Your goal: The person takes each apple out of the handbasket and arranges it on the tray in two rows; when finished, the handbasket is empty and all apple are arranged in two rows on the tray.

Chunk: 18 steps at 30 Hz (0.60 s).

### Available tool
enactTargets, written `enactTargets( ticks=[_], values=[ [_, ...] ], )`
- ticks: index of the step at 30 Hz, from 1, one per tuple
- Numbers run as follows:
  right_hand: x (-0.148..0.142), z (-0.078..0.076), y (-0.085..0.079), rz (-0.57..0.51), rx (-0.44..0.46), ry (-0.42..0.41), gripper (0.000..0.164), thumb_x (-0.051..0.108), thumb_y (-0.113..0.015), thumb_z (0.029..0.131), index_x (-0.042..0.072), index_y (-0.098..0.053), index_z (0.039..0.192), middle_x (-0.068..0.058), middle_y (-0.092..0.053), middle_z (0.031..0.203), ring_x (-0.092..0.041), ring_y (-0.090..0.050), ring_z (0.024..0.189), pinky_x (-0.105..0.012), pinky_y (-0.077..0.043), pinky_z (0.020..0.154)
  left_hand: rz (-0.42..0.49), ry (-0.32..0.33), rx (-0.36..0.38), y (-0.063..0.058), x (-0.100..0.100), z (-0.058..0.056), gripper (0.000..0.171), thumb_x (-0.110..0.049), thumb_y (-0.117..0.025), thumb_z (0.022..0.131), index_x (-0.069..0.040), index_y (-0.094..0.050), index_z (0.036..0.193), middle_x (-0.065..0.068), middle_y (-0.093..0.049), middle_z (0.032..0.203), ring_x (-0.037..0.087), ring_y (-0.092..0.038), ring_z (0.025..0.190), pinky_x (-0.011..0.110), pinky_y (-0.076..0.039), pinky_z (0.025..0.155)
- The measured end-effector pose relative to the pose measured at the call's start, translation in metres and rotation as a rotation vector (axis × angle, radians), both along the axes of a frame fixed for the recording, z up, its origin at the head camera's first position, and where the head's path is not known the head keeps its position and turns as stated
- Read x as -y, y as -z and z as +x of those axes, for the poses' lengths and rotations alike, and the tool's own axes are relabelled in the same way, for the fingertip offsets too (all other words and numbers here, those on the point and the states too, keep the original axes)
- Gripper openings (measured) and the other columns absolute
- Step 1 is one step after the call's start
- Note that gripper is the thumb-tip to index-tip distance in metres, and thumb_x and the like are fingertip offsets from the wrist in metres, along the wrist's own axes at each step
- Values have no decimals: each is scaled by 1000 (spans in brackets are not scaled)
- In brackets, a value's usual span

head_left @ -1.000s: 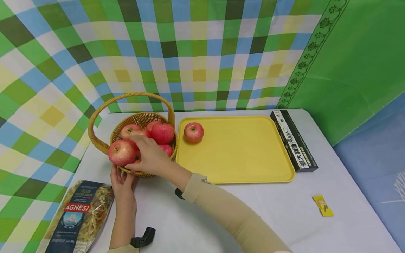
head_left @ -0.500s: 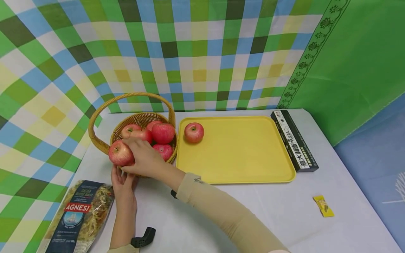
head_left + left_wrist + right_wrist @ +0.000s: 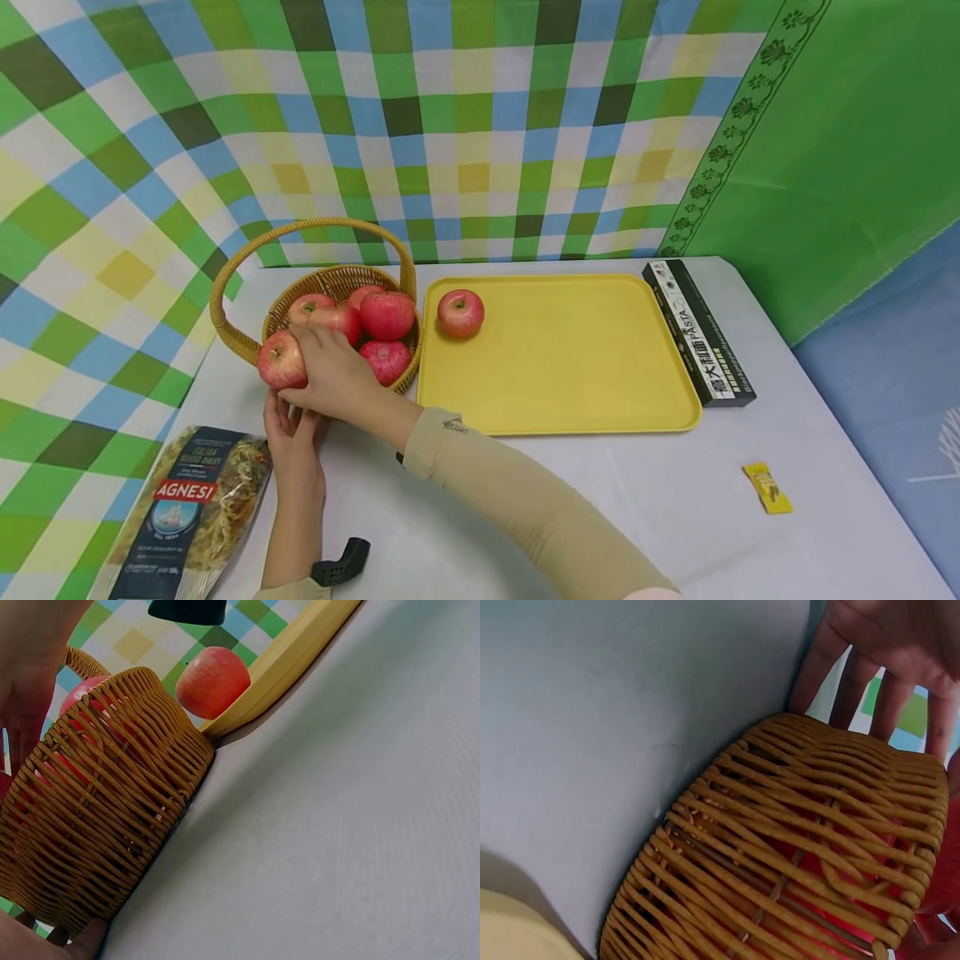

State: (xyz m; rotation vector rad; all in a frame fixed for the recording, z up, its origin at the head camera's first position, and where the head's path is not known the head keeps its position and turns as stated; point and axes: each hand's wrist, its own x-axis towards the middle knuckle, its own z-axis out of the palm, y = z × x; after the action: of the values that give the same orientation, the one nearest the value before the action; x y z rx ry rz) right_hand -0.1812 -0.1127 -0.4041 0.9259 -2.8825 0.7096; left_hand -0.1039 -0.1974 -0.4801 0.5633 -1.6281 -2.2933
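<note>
A wicker basket with a tall arched handle holds several red apples at the left of the table. My right hand grips an apple at the basket's near left rim, fingers over its top and thumb low on its near side. Below that apple, my left hand touches the basket's near left side. In the right wrist view, the left hand's fingers lie straight against the woven wall. Part of the basket's front is hidden behind my right hand in the head view.
Right of the basket lies a yellow tray with one apple in its far left corner. A black pasta box borders the tray's right side. A pasta bag lies front left, a small yellow packet at right.
My right hand has shifted slightly left with the apple, leaving more of the apple at the basket's near right visible. My left hand has stayed in place.
</note>
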Motion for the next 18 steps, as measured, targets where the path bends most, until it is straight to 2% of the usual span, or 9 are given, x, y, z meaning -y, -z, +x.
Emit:
enactTargets(
  ticks=[9, 18],
  values=[
    [-1, 0, 4, -64, -13, 21, 79, 51, -71, 81, 14, -40, 143, 2, -47, 136, -12, -44, 121, -20, -44, 96, 3, -6, 20, 1, 1, -1, 77, -21, -65, 93, -33, -18, 153, -7, -17, 157, 17, -27, 137, 30, -38, 106],
    [-8, 1, 7, -219, 30, 1, 76, 47, -75, 77, 14, -43, 138, 2, -50, 131, -11, -45, 118, -21, -45, 93, 4, -10, 11, 1, 1, -1, 76, -20, -65, 93, -34, -20, 152, -7, -18, 157, 17, -29, 136, 27, -42, 103]
  ],
)
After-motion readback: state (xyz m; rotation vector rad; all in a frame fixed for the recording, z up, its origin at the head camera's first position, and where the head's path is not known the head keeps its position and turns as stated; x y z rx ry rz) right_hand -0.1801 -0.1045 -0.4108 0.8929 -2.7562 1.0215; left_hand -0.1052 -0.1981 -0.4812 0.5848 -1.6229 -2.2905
